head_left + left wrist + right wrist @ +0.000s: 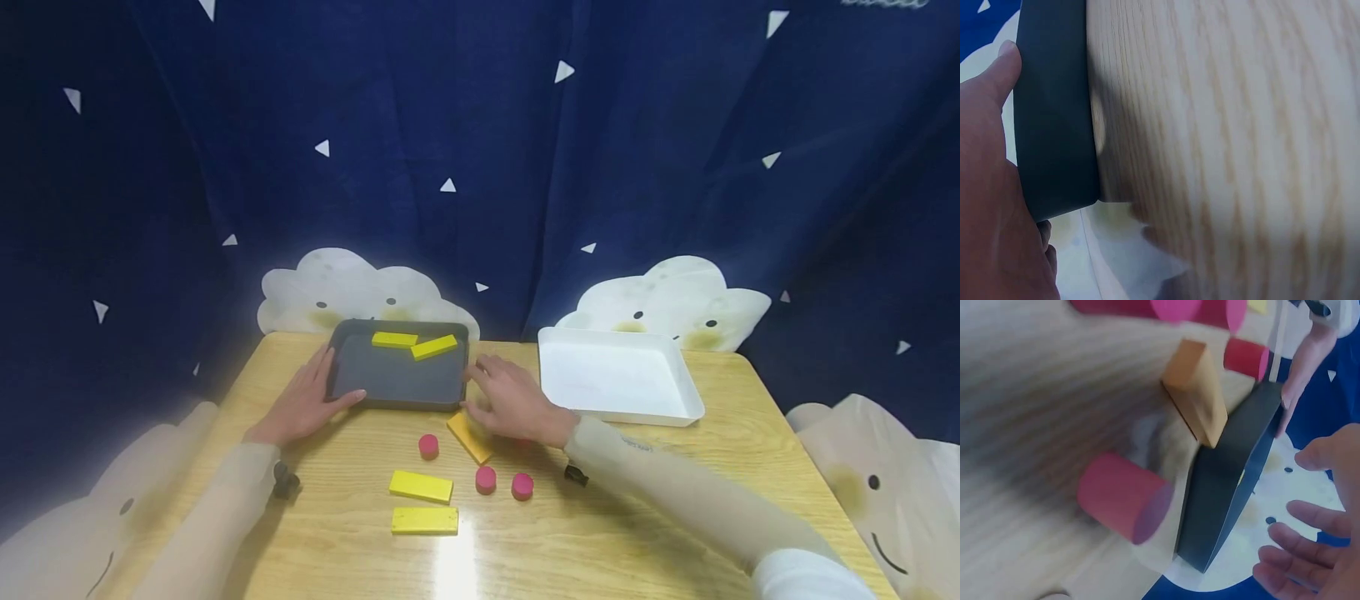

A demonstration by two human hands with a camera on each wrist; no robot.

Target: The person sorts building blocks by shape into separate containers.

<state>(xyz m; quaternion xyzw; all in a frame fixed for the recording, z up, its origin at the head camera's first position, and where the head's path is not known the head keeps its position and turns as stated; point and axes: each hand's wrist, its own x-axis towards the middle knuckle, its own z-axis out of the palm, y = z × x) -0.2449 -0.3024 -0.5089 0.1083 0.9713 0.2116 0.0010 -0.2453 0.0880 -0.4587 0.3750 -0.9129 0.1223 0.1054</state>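
An orange block (1195, 390) leans against the dark tray (1229, 487) beside a pink cylinder (1124, 497).

Head view: the right hand (513, 404) covers the orange block's (469, 436) 12 o'clock end and a pink cylinder seen only at the right wrist (1124, 497). Left wrist view: dark tray (1054, 106) cut off at 12 o'clock; table (1229, 144) blurred.

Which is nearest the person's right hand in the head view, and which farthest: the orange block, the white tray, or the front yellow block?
From the right hand:
1. Orange block, just under its fingers.
2. White tray, on its right.
3. Front yellow block, by the table's near edge, farthest.
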